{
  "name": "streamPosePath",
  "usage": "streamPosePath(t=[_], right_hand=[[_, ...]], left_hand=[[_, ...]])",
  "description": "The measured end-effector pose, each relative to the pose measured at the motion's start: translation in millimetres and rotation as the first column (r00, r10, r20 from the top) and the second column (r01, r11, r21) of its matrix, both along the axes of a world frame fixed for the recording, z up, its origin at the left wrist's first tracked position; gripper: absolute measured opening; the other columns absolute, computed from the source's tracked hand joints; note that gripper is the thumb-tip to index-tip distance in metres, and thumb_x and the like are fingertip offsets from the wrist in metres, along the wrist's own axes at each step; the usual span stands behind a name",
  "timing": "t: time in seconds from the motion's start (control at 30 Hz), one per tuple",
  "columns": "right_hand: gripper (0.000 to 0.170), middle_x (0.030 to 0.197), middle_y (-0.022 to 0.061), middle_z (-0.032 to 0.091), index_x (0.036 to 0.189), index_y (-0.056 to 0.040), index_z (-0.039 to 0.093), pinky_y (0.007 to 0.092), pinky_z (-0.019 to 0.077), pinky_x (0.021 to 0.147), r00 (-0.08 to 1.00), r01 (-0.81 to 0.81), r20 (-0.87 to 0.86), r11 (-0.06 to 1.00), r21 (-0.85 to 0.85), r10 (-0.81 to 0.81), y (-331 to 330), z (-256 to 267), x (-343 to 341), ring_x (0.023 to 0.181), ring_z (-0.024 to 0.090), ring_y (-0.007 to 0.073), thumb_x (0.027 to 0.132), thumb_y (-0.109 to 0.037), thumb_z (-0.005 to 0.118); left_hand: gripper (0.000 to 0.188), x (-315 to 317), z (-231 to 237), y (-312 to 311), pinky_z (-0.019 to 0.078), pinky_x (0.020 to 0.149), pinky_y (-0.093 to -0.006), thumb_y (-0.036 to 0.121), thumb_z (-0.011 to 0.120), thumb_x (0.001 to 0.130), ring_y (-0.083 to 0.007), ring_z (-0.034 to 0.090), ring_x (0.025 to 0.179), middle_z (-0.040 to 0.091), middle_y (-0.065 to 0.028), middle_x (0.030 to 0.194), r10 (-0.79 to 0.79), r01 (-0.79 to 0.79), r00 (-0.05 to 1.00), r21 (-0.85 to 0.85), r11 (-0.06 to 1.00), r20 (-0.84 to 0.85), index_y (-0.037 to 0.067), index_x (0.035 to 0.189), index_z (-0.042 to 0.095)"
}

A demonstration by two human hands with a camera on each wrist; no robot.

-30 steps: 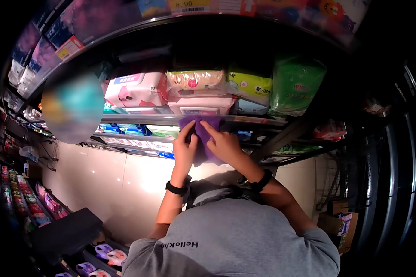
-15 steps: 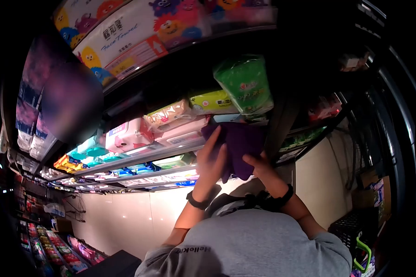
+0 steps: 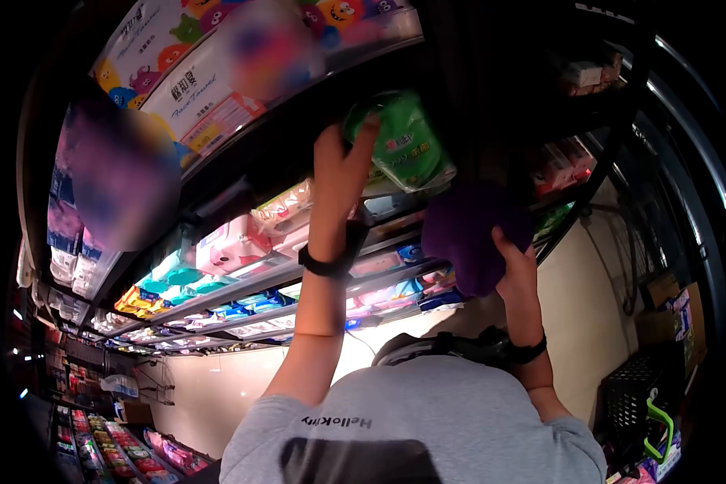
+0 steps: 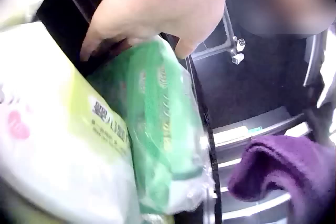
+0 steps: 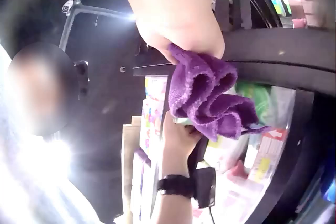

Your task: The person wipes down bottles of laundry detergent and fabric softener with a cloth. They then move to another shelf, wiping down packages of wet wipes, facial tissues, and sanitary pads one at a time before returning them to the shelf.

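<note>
At a supermarket shelf (image 3: 210, 297), a shopper's left hand (image 3: 339, 169) grips the top end of a green pack (image 3: 415, 145), fingers on one side and thumb on the other, a hold that spans the slippery plastic wrap and seems meant to control it from above. The right hand (image 3: 520, 274) pinches a purple cloth (image 3: 472, 242) by one gathered edge, so the fabric hangs in loose folds out in front of the shelving, apart from the green pack. In the dim light, it is hard to say whether that pack bears fully on the shelf.

Close beside it, a white-and-lime pack (image 4: 63, 129) shows the characters "婴儿" and a pink heart; such tight ranking would explain a grip at the end rather than around the middle. Above, cartoon-monster packs (image 3: 157, 109) read "Face Towel", their faces turned outward as if for display, over a price tag (image 3: 222, 125) printed with a red arrow. The gray shirt (image 3: 379, 387) reads "HelloKitty" across the chest, and black bands circle both wrists.
</note>
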State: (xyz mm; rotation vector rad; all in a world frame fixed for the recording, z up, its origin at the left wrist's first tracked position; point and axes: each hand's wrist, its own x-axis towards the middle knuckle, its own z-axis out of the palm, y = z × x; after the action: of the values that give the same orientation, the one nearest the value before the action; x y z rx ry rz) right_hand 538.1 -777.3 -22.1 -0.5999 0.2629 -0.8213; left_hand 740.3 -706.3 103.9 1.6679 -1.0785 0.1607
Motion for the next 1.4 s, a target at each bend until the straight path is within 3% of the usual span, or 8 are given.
streamPosePath(t=[0.17,0.43,0.67,0.83,1.07,1.3,1.37,1.4], right_hand=[[0.044,0.114,0.0124,0.052,0.121,-0.0002,0.042,0.0355,0.044,0.087,0.992,0.082,-0.088,0.994,-0.075,-0.089,4.7,-5.8,8.5,0.102,0.053,0.0237,0.08,-0.004,0.057],[0.038,0.108,0.0071,0.055,0.115,-0.0005,0.049,0.0285,0.0413,0.087,0.986,0.165,-0.007,0.984,0.06,-0.165,6.4,-9.1,2.3,0.1,0.052,0.0162,0.079,-0.005,0.061],[0.041,0.123,0.0117,0.045,0.125,-0.0015,0.037,0.0367,0.0431,0.09,0.822,0.569,0.042,0.822,-0.014,-0.569,13.2,12.2,-10.4,0.109,0.048,0.0227,0.088,-0.012,0.049],[0.045,0.124,0.0101,0.044,0.128,-0.0041,0.034,0.0338,0.0422,0.091,0.813,0.578,0.145,0.811,-0.09,-0.564,11.7,2.8,-13.7,0.108,0.048,0.0206,0.086,-0.008,0.051],[0.039,0.12,0.0106,0.047,0.122,0.0042,0.04,0.0286,0.0345,0.093,0.842,0.419,-0.08,0.74,-0.526,-0.534,20.3,0.2,-0.2,0.109,0.046,0.0166,0.086,-0.008,0.051],[0.039,0.123,0.0166,0.045,0.12,0.0062,0.042,0.0364,0.0287,0.098,0.77,0.49,0.179,0.388,-0.78,-0.613,-0.1,22.2,28.3,0.116,0.041,0.0234,0.088,-0.014,0.049],[0.047,0.123,0.0187,0.046,0.117,0.0039,0.047,0.045,0.026,0.099,0.527,0.344,0.519,-0.389,-0.855,-0.673,-9.6,43.8,37.4,0.118,0.04,0.0279,0.079,-0.02,0.059],[0.054,0.124,0.016,0.046,0.115,-0.001,0.051,0.0503,0.0255,0.098,0.568,0.062,0.376,-0.417,-0.907,-0.732,-2.3,64.0,41.2,0.118,0.039,0.0333,0.07,-0.026,0.064]], left_hand=[[0.031,22.6,-10.0,-24.2,0.0376,0.076,-0.0244,0.021,0.052,0.084,-0.0118,0.049,0.085,0.058,-0.0073,0.092,0.012,-0.044,0.984,-0.177,0.983,-0.178,-0.005,0.1,0.055],[0.029,5.6,-30.0,-2.9,0.0241,0.044,-0.0303,0.015,0.044,0.088,-0.0095,0.033,0.049,0.041,-0.0054,0.05,0.173,-0.131,0.936,-0.153,0.98,0.306,-0.006,0.07,0.051],[0.022,-13.9,-43.9,7.1,0.0405,0.068,-0.0272,0.007,0.042,0.086,-0.0199,0.055,0.074,0.059,-0.015,0.085,0.184,-0.098,0.931,-0.272,0.957,0.314,-0.005,0.101,0.053],[0.036,-37.5,-39.4,17.3,0.0366,0.087,-0.0309,-0.003,0.038,0.079,-0.0311,0.054,0.097,0.055,-0.0197,0.109,0.137,-0.049,0.92,-0.241,0.969,0.366,-0.001,0.113,0.051],[0.064,-56.5,-37.1,39.6,0.0449,0.079,-0.0345,-0.013,0.04,0.063,-0.0335,0.056,0.097,0.047,-0.0161,0.124,0.046,-0.062,0.946,0.038,0.997,0.321,0.004,0.125,0.042],[0.059,-52.9,-90.0,31.8,0.045,0.082,-0.036,-0.014,0.044,0.059,-0.0339,0.054,0.1,0.051,-0.0193,0.117,0.145,-0.09,0.873,-0.139,0.986,0.466,0.001,0.115,0.05],[0.058,-52.1,-94.1,33.0,0.0453,0.081,-0.0367,-0.013,0.046,0.059,-0.0368,0.054,0.099,0.05,-0.0209,0.117,0.143,-0.091,0.877,-0.134,0.987,0.459,0.001,0.115,0.05],[0.057,-52.5,-96.0,32.4,0.0453,0.081,-0.0368,-0.011,0.047,0.06,-0.0371,0.054,0.098,0.05,-0.0219,0.116,0.129,-0.073,0.887,-0.141,0.987,0.443,0.0,0.115,0.049]])
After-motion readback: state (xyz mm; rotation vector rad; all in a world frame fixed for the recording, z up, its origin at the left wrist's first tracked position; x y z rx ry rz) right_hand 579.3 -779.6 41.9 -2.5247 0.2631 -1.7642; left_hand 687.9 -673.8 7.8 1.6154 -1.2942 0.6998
